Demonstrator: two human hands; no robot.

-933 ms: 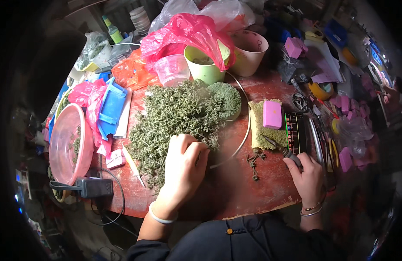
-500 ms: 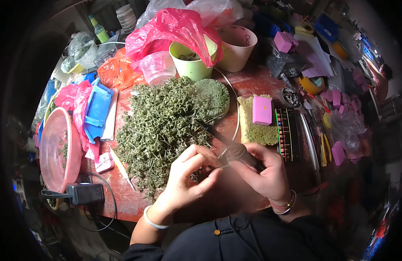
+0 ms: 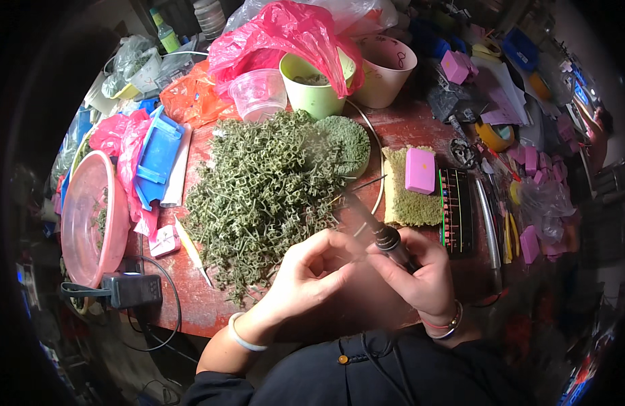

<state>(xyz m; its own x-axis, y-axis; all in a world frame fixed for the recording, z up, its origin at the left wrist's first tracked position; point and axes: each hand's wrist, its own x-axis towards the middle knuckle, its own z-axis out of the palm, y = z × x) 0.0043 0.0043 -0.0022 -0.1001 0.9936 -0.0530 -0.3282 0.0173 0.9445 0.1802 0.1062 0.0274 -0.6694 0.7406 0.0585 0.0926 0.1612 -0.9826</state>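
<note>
My right hand (image 3: 424,277) is closed round a dark handheld tool with a ribbed collar (image 3: 387,239). The tool slants up and left, its front end blurred. Facing it, my left hand (image 3: 311,274) has thumb and fingers drawn together in a pinch; whatever lies between them is too small and blurred to name. A large heap of small green square-ended pieces (image 3: 258,183) spreads beyond my left hand. Against its far right side lies a round green textured pad (image 3: 348,145). A pink block (image 3: 419,170) rests on a yellow-green spongy slab (image 3: 402,208) beyond my right hand.
Left stand a pink basin (image 3: 82,227), a blue tray (image 3: 160,152) and a dark corded box (image 3: 135,289). Behind the heap are a green pot (image 3: 317,98) and a pink bag (image 3: 258,40). Right lie a black marked panel (image 3: 459,213), a metal rod (image 3: 487,227) and several pink blocks.
The tool has swung more upright, showing its collar and dark front, and has come away from my left fingers. The table has shifted slightly rightward in view.
</note>
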